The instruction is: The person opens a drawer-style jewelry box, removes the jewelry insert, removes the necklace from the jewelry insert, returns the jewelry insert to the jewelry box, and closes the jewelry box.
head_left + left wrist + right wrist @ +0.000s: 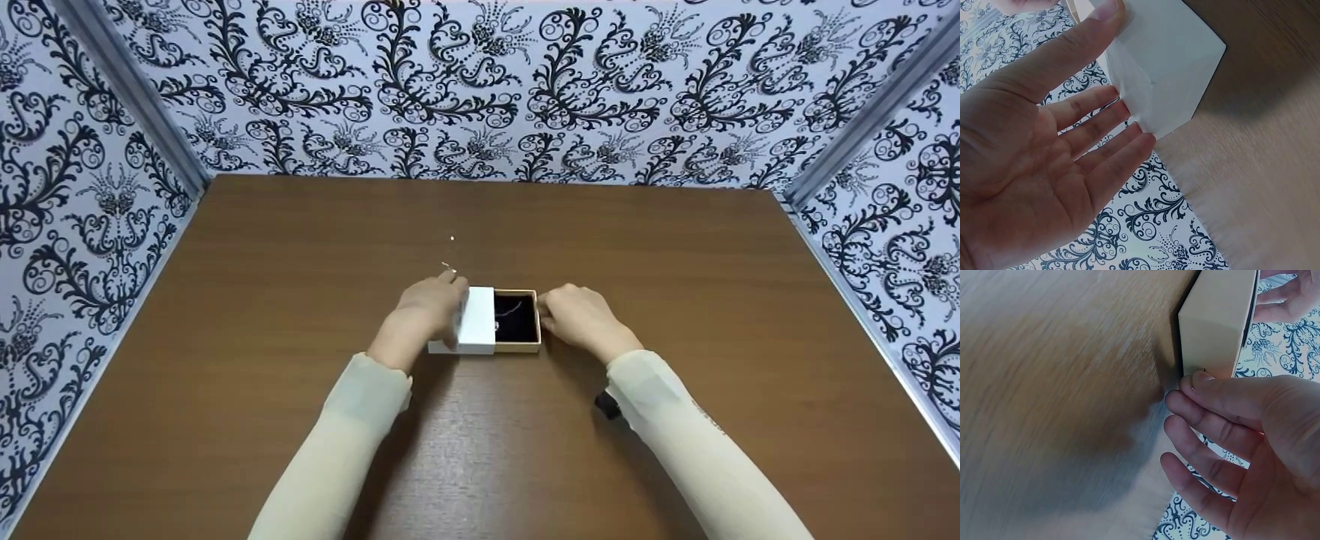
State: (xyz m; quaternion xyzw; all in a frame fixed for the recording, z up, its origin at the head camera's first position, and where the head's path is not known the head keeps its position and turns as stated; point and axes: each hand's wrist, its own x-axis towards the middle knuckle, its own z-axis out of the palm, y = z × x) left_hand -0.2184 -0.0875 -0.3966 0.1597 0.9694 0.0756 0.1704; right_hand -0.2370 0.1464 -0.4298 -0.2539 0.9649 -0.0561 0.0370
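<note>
"White, the cover [478, 319]; how did that box lie?"

"Flat on the brown table [480, 450] between both grips, its long axis running from left hand [427, 309] to right hand [579, 315]; the tan tray [519, 349] stuck out, pointing towards the right grip"

"How were the hands set?"

"The left held the cover crosswise, thumb well apart from its outstretched fingers; the right had thumb and forefinger pinched nearly together at the tray's outer end, the other fingers loosely bent and clear of it"

"Inside?"

"Black lining and a thin chain [511, 310], just left of the right grip; something small and shiny [449, 267] lay just beyond the left fingertips"

"Writing?"

"Marks along the right sleeve [690, 431], too small to read"
</note>
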